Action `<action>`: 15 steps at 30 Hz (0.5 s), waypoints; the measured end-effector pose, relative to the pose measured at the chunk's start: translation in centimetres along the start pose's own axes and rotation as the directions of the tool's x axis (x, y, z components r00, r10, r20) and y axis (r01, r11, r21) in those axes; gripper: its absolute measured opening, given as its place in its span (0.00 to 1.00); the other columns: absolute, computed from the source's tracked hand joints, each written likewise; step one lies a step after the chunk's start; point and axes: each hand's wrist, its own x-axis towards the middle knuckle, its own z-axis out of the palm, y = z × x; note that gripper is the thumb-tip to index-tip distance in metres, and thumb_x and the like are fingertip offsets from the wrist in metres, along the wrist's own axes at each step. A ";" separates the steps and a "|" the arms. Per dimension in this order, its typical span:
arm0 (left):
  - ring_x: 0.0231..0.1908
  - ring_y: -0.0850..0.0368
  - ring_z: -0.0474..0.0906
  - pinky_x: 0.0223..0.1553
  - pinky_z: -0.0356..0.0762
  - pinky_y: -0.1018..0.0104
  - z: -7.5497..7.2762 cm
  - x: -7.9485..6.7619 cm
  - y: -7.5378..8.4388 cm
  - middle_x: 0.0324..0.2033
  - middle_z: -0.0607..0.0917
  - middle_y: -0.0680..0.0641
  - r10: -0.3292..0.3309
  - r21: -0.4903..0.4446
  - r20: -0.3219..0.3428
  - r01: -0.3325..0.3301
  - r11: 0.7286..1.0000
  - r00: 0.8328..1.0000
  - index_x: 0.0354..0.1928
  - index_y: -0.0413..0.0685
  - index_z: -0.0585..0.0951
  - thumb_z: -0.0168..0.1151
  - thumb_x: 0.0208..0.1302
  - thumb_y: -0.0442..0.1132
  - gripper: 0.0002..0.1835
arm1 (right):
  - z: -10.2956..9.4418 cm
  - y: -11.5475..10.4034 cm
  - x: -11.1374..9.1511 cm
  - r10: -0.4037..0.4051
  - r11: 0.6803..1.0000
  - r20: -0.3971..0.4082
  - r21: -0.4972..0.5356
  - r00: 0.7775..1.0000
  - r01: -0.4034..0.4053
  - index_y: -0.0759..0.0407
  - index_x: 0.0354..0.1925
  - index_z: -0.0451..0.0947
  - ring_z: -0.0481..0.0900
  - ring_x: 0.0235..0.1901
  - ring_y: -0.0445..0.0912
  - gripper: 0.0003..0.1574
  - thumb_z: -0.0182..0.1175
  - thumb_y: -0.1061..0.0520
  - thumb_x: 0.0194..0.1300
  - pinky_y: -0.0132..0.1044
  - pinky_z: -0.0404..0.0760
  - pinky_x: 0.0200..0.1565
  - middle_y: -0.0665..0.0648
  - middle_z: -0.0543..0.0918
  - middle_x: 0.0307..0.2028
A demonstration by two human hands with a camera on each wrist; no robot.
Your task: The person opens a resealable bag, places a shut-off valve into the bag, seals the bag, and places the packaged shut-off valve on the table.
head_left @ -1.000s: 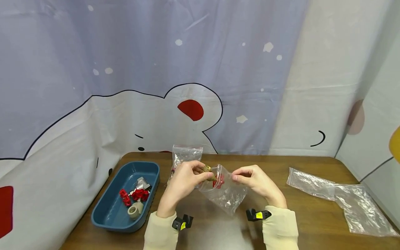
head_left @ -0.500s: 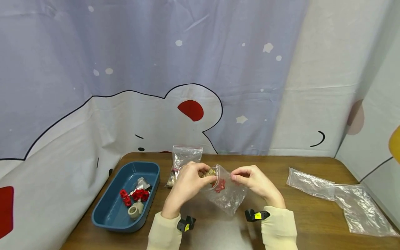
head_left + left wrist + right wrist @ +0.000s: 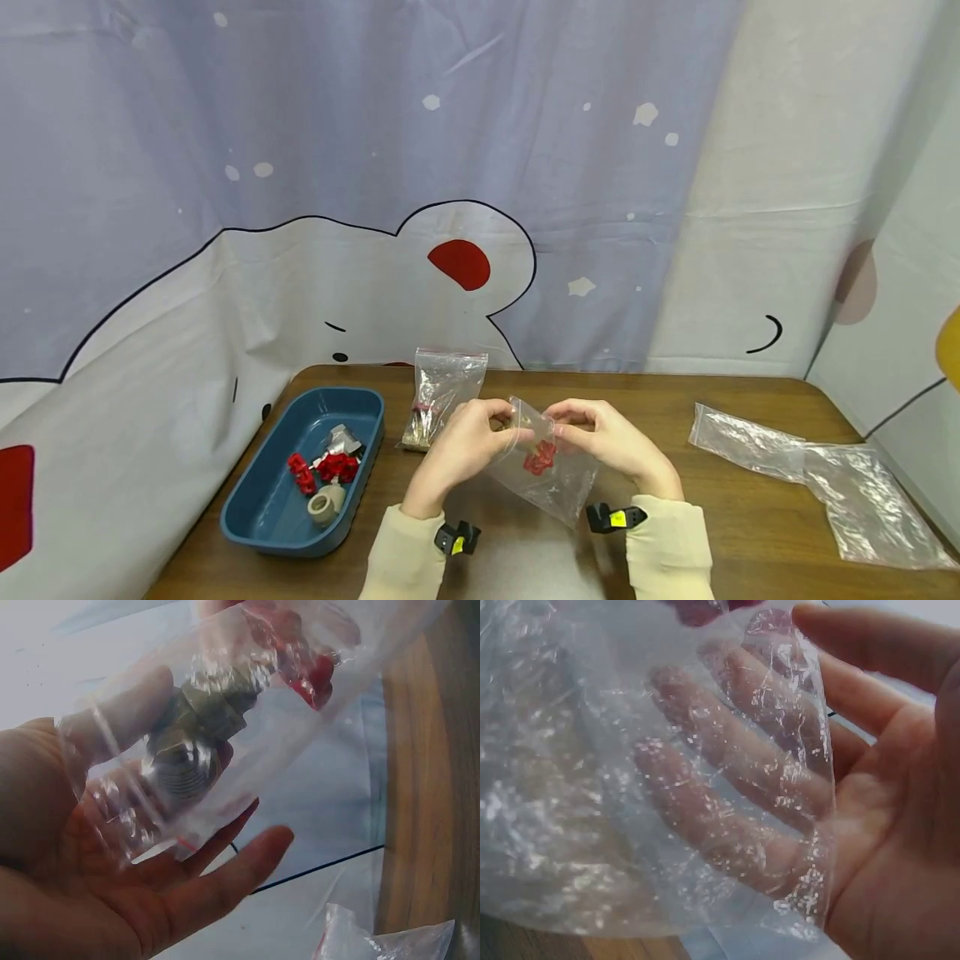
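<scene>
My left hand [image 3: 467, 439] holds a brass valve with a red handwheel [image 3: 540, 458] inside a clear zip bag [image 3: 567, 492]. In the left wrist view, the valve's threaded brass body [image 3: 196, 735] shows through the plastic. My thumb and some fingers are around that body, within the bag's mouth, while other fingers stretch out below. On the bag's opposite side, my right hand [image 3: 617, 439] pinches the plastic near the handwheel. The right wrist view shows several of its fingers [image 3: 705, 757] extended behind the bag, seen through it.
At left stands a blue tray [image 3: 251, 492] with red-handled parts, a beige pipe fitting [image 3: 322, 505] and a silvery piece. Behind my left hand, a filled zip bag [image 3: 438, 387] leans near the curtain [image 3: 585, 208]. Flat clear bags [image 3: 862, 492] lie on the table [image 3: 750, 533] at right.
My left hand has moved rightward, carrying the valve deeper into the bag. The handwheel now sits lower and closer to my right hand, which has shifted slightly on the plastic.
</scene>
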 end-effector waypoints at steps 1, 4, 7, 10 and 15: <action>0.16 0.66 0.61 0.17 0.61 0.69 0.1 0.0 0.0 0.20 0.76 0.57 0.000 0.009 0.002 0.000 1.000 1.000 0.36 0.54 0.85 0.72 0.57 0.51 0.11 | 0.0 -0.2 0.0 0.002 1.000 0.011 -0.003 1.000 -0.002 0.69 0.54 0.76 0.83 0.42 0.48 0.17 0.58 0.60 0.71 0.45 0.82 0.43 0.63 0.82 0.46; 0.16 0.65 0.60 0.18 0.61 0.69 0.3 0.1 0.0 0.18 0.72 0.58 0.006 0.040 0.004 -0.006 0.999 1.000 0.33 0.57 0.84 0.72 0.56 0.52 0.10 | 0.2 -0.8 0.0 0.007 1.000 0.027 -0.028 1.000 -0.006 0.65 0.56 0.76 0.82 0.45 0.49 0.19 0.56 0.55 0.73 0.44 0.81 0.46 0.61 0.82 0.48; 0.18 0.66 0.62 0.20 0.62 0.70 0.5 0.2 0.1 0.18 0.71 0.59 0.043 0.082 0.019 -0.045 0.996 0.999 0.31 0.56 0.83 0.73 0.55 0.51 0.10 | 0.6 -1.4 0.3 -0.018 0.995 0.005 -0.094 1.000 0.019 0.60 0.55 0.77 0.81 0.46 0.51 0.18 0.57 0.53 0.73 0.42 0.79 0.47 0.58 0.82 0.49; 0.20 0.66 0.64 0.21 0.63 0.71 0.6 0.1 0.3 0.18 0.71 0.60 0.091 0.112 0.048 -0.095 0.989 0.995 0.29 0.56 0.82 0.74 0.55 0.49 0.09 | 1.4 -2.0 0.8 -0.065 0.986 -0.033 -0.154 0.997 0.060 0.59 0.52 0.79 0.81 0.45 0.50 0.14 0.59 0.55 0.71 0.39 0.79 0.45 0.55 0.82 0.47; 0.20 0.67 0.64 0.22 0.64 0.72 0.6 -0.1 0.7 0.21 0.76 0.61 0.128 0.127 0.098 -0.140 0.982 0.987 0.37 0.53 0.86 0.74 0.55 0.46 0.09 | 2.6 -2.8 1.6 -0.126 0.973 -0.092 -0.205 0.988 0.105 0.57 0.45 0.82 0.81 0.37 0.49 0.08 0.62 0.57 0.69 0.38 0.79 0.38 0.52 0.84 0.41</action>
